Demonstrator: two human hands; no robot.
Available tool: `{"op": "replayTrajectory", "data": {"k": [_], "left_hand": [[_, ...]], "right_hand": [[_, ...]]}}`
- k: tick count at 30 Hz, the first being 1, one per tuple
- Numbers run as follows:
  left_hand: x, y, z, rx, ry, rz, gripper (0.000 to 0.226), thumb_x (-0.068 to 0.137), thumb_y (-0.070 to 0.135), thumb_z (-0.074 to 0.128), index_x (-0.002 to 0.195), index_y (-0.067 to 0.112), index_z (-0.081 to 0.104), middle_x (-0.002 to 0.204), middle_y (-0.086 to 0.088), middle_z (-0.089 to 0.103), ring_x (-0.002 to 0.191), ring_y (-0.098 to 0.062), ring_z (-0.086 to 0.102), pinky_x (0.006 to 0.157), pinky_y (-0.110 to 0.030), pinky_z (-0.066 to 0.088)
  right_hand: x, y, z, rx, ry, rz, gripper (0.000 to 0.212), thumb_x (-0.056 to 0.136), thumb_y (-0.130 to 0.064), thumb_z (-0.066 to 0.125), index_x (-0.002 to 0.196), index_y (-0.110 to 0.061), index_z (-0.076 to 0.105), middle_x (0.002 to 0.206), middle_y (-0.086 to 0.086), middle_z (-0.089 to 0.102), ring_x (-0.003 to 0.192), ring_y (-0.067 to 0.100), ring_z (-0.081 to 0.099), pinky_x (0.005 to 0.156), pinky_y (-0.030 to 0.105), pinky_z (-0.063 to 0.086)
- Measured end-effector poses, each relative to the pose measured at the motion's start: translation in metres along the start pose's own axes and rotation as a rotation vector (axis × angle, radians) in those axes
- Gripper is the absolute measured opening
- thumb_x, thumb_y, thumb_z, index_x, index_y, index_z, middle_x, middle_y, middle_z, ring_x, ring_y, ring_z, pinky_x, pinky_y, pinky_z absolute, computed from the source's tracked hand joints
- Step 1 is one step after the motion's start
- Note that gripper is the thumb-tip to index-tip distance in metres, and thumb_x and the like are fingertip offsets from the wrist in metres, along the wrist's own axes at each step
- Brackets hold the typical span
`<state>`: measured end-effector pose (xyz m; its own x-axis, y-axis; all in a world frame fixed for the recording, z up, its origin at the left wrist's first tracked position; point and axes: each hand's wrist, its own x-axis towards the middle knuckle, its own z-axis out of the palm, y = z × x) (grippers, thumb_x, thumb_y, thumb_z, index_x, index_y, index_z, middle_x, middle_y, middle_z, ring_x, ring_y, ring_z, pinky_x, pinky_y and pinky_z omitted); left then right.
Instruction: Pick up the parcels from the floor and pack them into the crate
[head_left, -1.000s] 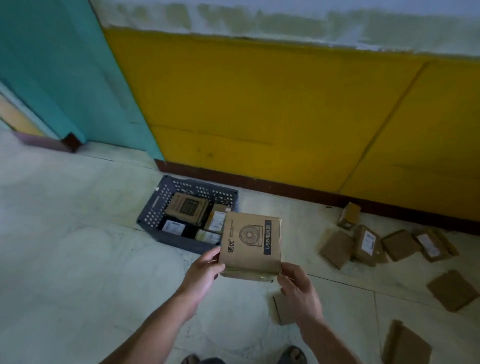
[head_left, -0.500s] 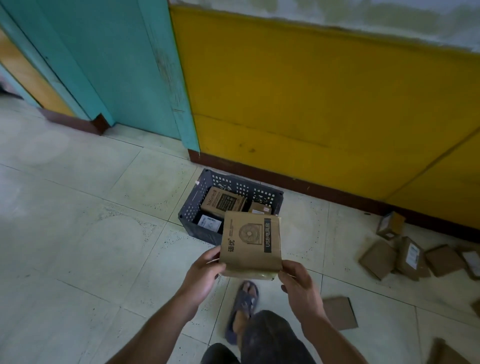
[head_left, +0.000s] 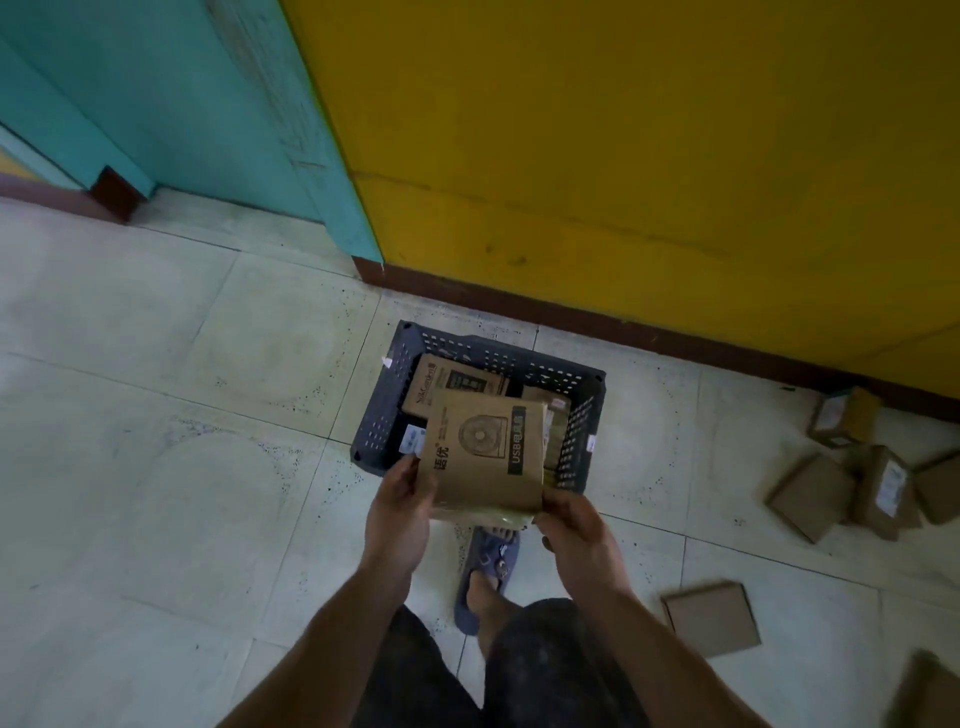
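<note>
Head camera looks down on both hands, which hold one brown parcel (head_left: 483, 457) between them. The left hand (head_left: 400, 512) grips its lower left corner with the thumb on the printed face, and the right hand (head_left: 576, 530) grips the lower right corner from below, fingers curled under the edge. The hands are apart, one at each side of the parcel. The parcel is tilted, its face with a round fan drawing and a dark stripe turned up to the camera, and it hangs over the near part of the crate (head_left: 384, 410) – whether it touches the rim, I cannot tell.

Just beyond the hands this dark perforated crate stands on the floor, with a printed carton (head_left: 452, 384) and some other parcels already inside. Below the hands a foot in a blue slipper (head_left: 488, 564) stands on the tiles. To the right of the right hand a flat parcel (head_left: 711, 618) lies on the floor, and further right – well apart – a group of small boxes (head_left: 810, 496) lies near the yellow wall (head_left: 623, 156).
</note>
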<state>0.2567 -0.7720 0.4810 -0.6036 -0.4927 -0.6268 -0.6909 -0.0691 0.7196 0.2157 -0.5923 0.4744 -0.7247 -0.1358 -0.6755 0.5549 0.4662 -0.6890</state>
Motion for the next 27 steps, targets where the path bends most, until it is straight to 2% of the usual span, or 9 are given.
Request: {"op": "replayTrajectory", "data": {"k": [2, 4, 9, 12, 15, 19, 23, 25, 27], "left_hand": [[0.027, 0.000, 0.003, -0.013, 0.016, -0.032, 0.025, 0.099, 0.019, 0.045, 0.109, 0.040, 0.054, 0.092, 0.022, 0.061, 0.083, 0.006, 0.053, 0.064, -0.018, 0.039], [0.057, -0.010, 0.004, -0.017, 0.008, -0.069, 0.026, 0.098, 0.017, 0.046, 0.107, 0.037, 0.061, 0.095, 0.013, 0.068, 0.085, -0.002, 0.059, 0.064, -0.020, 0.043], [0.134, -0.045, 0.004, -0.038, 0.009, -0.165, 0.026, 0.096, 0.016, 0.049, 0.102, 0.036, 0.066, 0.095, 0.015, 0.069, 0.092, -0.018, 0.062, 0.083, -0.039, 0.049], [0.180, -0.073, 0.000, -0.023, 0.009, -0.198, 0.025, 0.095, 0.015, 0.051, 0.106, 0.030, 0.068, 0.103, 0.005, 0.070, 0.104, -0.020, 0.062, 0.094, -0.044, 0.049], [0.228, -0.100, -0.007, 0.015, -0.023, -0.257, 0.024, 0.093, 0.018, 0.054, 0.112, 0.027, 0.067, 0.108, -0.004, 0.069, 0.108, -0.027, 0.062, 0.097, -0.051, 0.049], [0.287, -0.121, -0.012, 0.070, -0.148, -0.250, 0.033, 0.094, 0.010, 0.054, 0.121, 0.029, 0.062, 0.118, 0.002, 0.066, 0.109, -0.017, 0.063, 0.096, -0.039, 0.052], [0.339, -0.135, -0.013, 0.140, -0.202, -0.223, 0.042, 0.093, 0.006, 0.056, 0.131, 0.023, 0.057, 0.124, 0.004, 0.063, 0.099, -0.007, 0.065, 0.086, -0.030, 0.054], [0.358, -0.143, -0.012, 0.171, -0.213, -0.228, 0.043, 0.092, 0.006, 0.058, 0.132, 0.023, 0.056, 0.120, 0.004, 0.063, 0.093, -0.003, 0.065, 0.083, -0.030, 0.055], [0.367, -0.153, -0.008, 0.237, -0.236, -0.242, 0.045, 0.090, 0.008, 0.061, 0.130, 0.027, 0.056, 0.121, 0.005, 0.064, 0.095, -0.009, 0.065, 0.087, -0.037, 0.056]], "right_hand": [[0.029, -0.008, 0.009, 0.002, -0.008, 0.036, 0.021, 0.089, -0.016, 0.058, 0.094, -0.035, 0.065, 0.099, -0.008, 0.071, 0.092, 0.015, 0.067, 0.078, 0.029, 0.054], [0.058, -0.009, 0.021, 0.023, 0.009, 0.076, 0.021, 0.088, -0.016, 0.058, 0.098, -0.032, 0.067, 0.101, -0.007, 0.071, 0.092, 0.013, 0.069, 0.083, 0.034, 0.056], [0.128, 0.003, 0.065, -0.040, 0.046, 0.132, 0.019, 0.090, -0.027, 0.056, 0.106, -0.033, 0.064, 0.093, -0.017, 0.070, 0.087, 0.007, 0.065, 0.077, 0.032, 0.052], [0.158, 0.020, 0.098, -0.045, 0.039, 0.188, 0.017, 0.090, -0.040, 0.055, 0.102, -0.036, 0.066, 0.093, -0.017, 0.070, 0.087, 0.007, 0.064, 0.076, 0.032, 0.052], [0.186, 0.039, 0.127, -0.031, 0.051, 0.262, 0.018, 0.090, -0.033, 0.052, 0.090, -0.029, 0.069, 0.081, -0.012, 0.067, 0.079, 0.014, 0.062, 0.068, 0.031, 0.048], [0.224, 0.062, 0.154, 0.005, 0.044, 0.353, 0.019, 0.083, -0.025, 0.050, 0.089, -0.025, 0.068, 0.089, -0.003, 0.067, 0.087, 0.022, 0.063, 0.079, 0.044, 0.053], [0.261, 0.083, 0.176, 0.125, 0.055, 0.416, 0.023, 0.075, -0.032, 0.056, 0.094, -0.045, 0.061, 0.091, 0.007, 0.072, 0.091, 0.033, 0.069, 0.084, 0.056, 0.055], [0.281, 0.092, 0.182, 0.186, 0.056, 0.413, 0.029, 0.079, -0.027, 0.058, 0.087, -0.055, 0.055, 0.094, 0.002, 0.071, 0.094, 0.032, 0.069, 0.088, 0.053, 0.055], [0.299, 0.103, 0.187, 0.146, 0.052, 0.378, 0.023, 0.086, -0.027, 0.056, 0.098, -0.047, 0.057, 0.095, -0.005, 0.067, 0.089, 0.024, 0.066, 0.083, 0.046, 0.056]]}}
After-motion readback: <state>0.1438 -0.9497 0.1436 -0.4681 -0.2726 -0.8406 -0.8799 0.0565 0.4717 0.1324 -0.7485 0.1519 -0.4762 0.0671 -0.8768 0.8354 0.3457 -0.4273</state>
